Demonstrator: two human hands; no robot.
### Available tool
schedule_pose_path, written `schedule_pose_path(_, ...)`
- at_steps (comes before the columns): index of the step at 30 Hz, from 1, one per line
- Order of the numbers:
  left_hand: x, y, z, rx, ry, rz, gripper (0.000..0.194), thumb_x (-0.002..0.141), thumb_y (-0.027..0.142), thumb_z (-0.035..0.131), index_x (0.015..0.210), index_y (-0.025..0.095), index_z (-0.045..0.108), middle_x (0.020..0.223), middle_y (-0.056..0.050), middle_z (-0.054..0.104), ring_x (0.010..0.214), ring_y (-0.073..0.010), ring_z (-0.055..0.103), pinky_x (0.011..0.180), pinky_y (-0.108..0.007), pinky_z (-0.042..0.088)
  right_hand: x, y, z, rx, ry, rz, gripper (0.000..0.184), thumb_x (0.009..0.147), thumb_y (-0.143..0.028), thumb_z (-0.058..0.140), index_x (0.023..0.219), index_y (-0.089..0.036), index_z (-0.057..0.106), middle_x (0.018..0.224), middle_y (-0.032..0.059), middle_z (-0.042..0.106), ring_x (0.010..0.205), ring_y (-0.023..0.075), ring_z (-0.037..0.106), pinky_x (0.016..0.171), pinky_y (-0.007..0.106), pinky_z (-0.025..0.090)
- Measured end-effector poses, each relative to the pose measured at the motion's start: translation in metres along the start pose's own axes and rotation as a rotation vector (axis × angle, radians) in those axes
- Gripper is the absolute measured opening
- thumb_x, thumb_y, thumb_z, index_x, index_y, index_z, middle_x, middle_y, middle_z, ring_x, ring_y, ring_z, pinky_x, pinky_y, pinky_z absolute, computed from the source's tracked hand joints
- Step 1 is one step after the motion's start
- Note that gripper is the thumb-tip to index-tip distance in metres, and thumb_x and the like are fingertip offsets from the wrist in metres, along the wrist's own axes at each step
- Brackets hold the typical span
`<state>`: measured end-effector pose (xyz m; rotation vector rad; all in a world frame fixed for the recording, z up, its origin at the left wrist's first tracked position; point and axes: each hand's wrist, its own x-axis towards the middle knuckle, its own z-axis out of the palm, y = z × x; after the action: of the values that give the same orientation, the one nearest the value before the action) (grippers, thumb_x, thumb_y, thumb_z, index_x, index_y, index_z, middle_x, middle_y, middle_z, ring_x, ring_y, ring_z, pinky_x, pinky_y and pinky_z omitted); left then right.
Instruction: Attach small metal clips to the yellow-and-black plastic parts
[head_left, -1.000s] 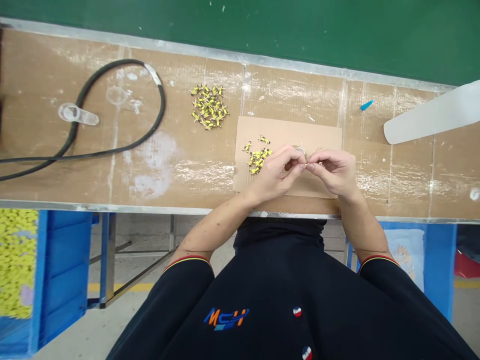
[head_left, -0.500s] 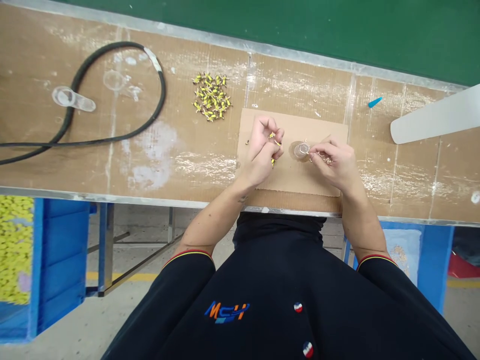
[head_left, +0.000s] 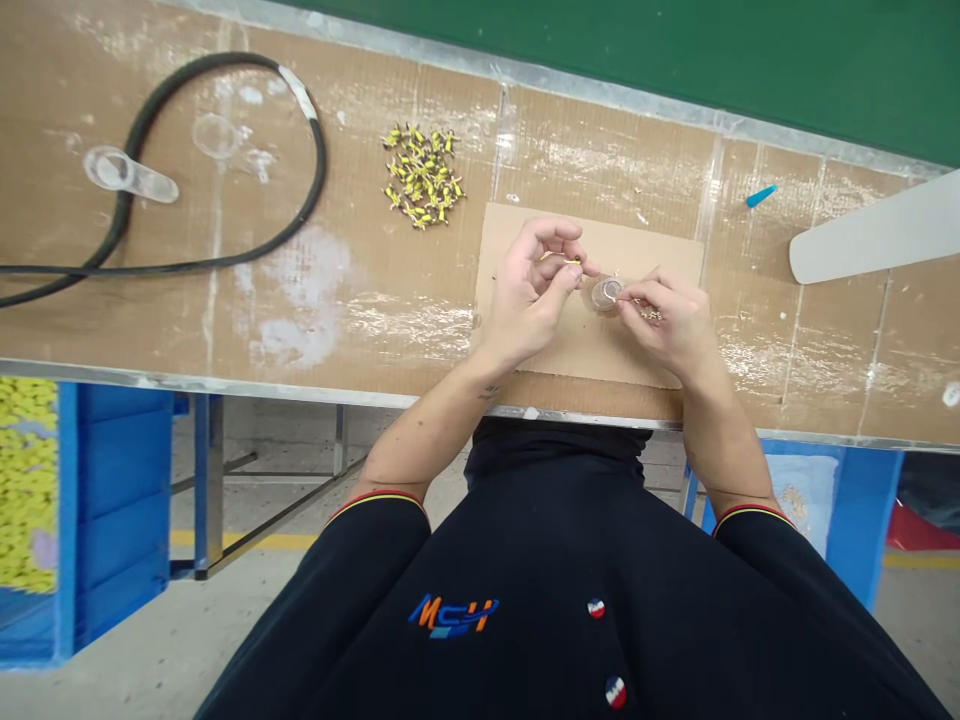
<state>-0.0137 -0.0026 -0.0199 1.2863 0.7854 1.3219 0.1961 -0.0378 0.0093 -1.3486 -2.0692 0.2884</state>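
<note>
My left hand (head_left: 536, 290) pinches a tiny yellow figure-like piece (head_left: 573, 262) between thumb and fingertips, above a cardboard sheet (head_left: 600, 355). To its right stands a small clear plastic cup (head_left: 605, 292). At the cup's right rim my right hand (head_left: 664, 315) is closed in a pinch; a tiny pale piece seems to be at its fingertips, too small to name. Several tiny pale pieces (head_left: 649, 313) lie partly hidden under that hand. Further left on the table is a pile of small yellow and dark figure-like pieces (head_left: 424, 178).
A black hose (head_left: 322, 165) loops at the left, beside a clear plastic cup-like piece (head_left: 154, 183). On the right are a blue conical tip (head_left: 761, 196) and a white cylinder (head_left: 874, 238). Blue bins (head_left: 112, 520) stand below the table's front edge.
My left hand has moved right, toward the clear cup, with the yellow piece in its fingers. My right hand stays by the cup's rim. The view has shifted slightly.
</note>
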Motion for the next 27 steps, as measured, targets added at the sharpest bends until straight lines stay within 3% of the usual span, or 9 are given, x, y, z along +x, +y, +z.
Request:
schedule_pose_path(6, 0.003, 0.010, 0.001, -0.100, 0.048, -0.119, 0.036, 0.086, 0.047, 0.085, 0.104, 0.021, 0.069, 0.100, -0.003, 0.071, 0.097, -0.0188, 0.077, 0.083, -0.033, 0.068, 0.002, -0.002, -0.003, 0.103, 0.044, 0.039, 0.011, 0.093, -0.026, 0.068, 0.083, -0.023, 0.073, 0.074, 0.0005, 0.065, 0.063, 0.0139, 0.055, 0.061, 0.031, 0.045)
schedule_pose_path(10, 0.001, 0.016, 0.008, -0.259, -0.033, -0.222, 0.042, 0.078, 0.051, 0.090, 0.100, 0.020, 0.071, 0.096, -0.002, 0.073, 0.084, -0.0144, 0.078, 0.078, -0.029, 0.069, 0.003, -0.009, -0.008, 0.305, 0.186, 0.112, 0.013, 0.091, -0.030, 0.071, 0.079, -0.025, 0.073, 0.068, -0.0019, 0.060, 0.057, 0.0124, 0.050, 0.056, 0.031, 0.041)
schedule_pose_path(15, -0.009, 0.021, 0.024, -0.430, -0.149, -0.384, 0.038, 0.073, 0.044, 0.096, 0.093, 0.020, 0.074, 0.089, 0.000, 0.076, 0.085, -0.0135, 0.078, 0.072, -0.022, 0.067, 0.002, -0.017, -0.007, 0.540, 0.290, 0.124, 0.016, 0.091, -0.036, 0.075, 0.079, -0.026, 0.072, 0.070, -0.0015, 0.063, 0.062, 0.0140, 0.056, 0.059, 0.032, 0.047)
schedule_pose_path(22, -0.014, 0.021, 0.030, -0.518, -0.112, -0.467, 0.033, 0.068, 0.038, 0.099, 0.090, 0.021, 0.080, 0.093, 0.000, 0.079, 0.079, -0.0107, 0.077, 0.068, -0.020, 0.067, 0.000, -0.017, 0.003, 0.707, 0.222, 0.128, 0.013, 0.091, -0.036, 0.077, 0.084, -0.026, 0.072, 0.084, 0.0017, 0.072, 0.087, 0.0203, 0.074, 0.081, 0.039, 0.061)
schedule_pose_path(27, -0.014, 0.023, 0.031, -0.525, -0.100, -0.490, 0.033, 0.066, 0.037, 0.101, 0.087, 0.021, 0.081, 0.088, 0.000, 0.080, 0.078, -0.0106, 0.077, 0.068, -0.020, 0.068, 0.000, -0.020, 0.006, 0.739, 0.203, 0.140, 0.013, 0.091, -0.034, 0.077, 0.082, -0.026, 0.072, 0.084, 0.0019, 0.073, 0.089, 0.0209, 0.077, 0.084, 0.040, 0.064)
